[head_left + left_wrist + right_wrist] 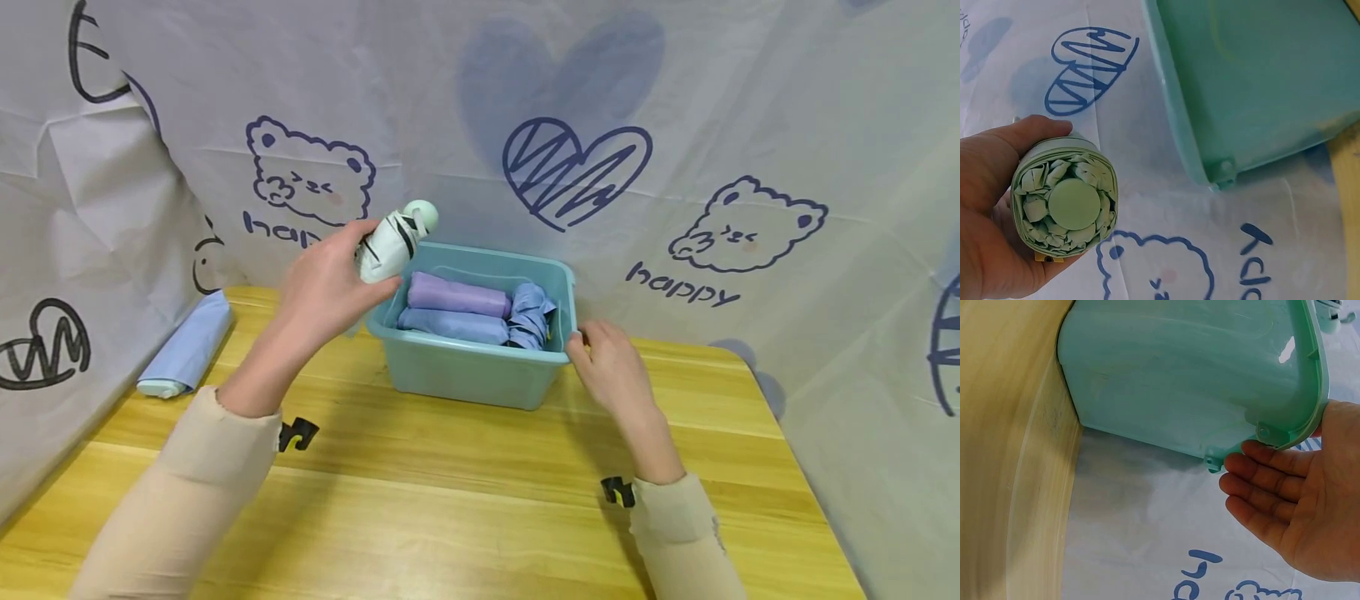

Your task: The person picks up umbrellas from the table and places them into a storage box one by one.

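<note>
My left hand (pixel 326 287) grips a folded pale green umbrella (pixel 390 247) with black stripes, above the left rim of a teal plastic bin (pixel 465 379). In the left wrist view the umbrella's end, with its round mint knob (pixel 1074 205) ringed by folded cloth, faces the camera. My right hand (pixel 613 367) holds the bin's right front corner, thumb at the rim and fingers outside. Inside the bin lie a purple folded umbrella (pixel 459 296), a blue one (pixel 453 326) in front of it, and a loosely bunched blue one (pixel 531 315) at the right.
Another folded blue umbrella (pixel 187 346) with a pale end lies at the table's left edge. The bin stands at the back of the wooden table (pixel 450 500), against a printed white cloth (pixel 450 108) that also hangs along both sides.
</note>
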`<action>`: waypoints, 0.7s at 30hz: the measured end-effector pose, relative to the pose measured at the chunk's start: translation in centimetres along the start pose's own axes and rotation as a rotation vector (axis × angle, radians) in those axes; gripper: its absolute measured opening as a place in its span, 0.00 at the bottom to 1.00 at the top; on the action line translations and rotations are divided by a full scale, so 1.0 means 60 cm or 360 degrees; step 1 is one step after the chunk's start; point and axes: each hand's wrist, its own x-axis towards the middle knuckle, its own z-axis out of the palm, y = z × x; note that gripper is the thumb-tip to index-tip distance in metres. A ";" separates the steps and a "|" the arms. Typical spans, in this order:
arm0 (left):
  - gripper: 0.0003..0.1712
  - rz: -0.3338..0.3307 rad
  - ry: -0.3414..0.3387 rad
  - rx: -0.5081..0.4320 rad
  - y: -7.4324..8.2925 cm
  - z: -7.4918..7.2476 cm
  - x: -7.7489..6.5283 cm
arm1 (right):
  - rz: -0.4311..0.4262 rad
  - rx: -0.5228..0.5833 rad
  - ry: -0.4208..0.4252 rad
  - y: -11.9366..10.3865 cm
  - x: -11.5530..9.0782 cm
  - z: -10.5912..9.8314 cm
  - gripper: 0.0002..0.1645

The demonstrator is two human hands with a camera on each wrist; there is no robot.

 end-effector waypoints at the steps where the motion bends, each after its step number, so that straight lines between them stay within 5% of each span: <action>1: 0.43 0.0018 -0.0019 -0.0001 0.005 0.001 0.005 | 0.0001 0.0001 -0.0001 0.000 0.000 0.000 0.24; 10: 0.40 0.0293 -0.0210 0.0023 0.032 0.021 0.050 | 0.0011 0.0008 -0.0006 0.000 0.000 0.001 0.25; 21: 0.42 0.0456 -0.0561 -0.0078 0.056 0.063 0.080 | 0.0008 0.0009 -0.0002 0.001 -0.001 0.001 0.25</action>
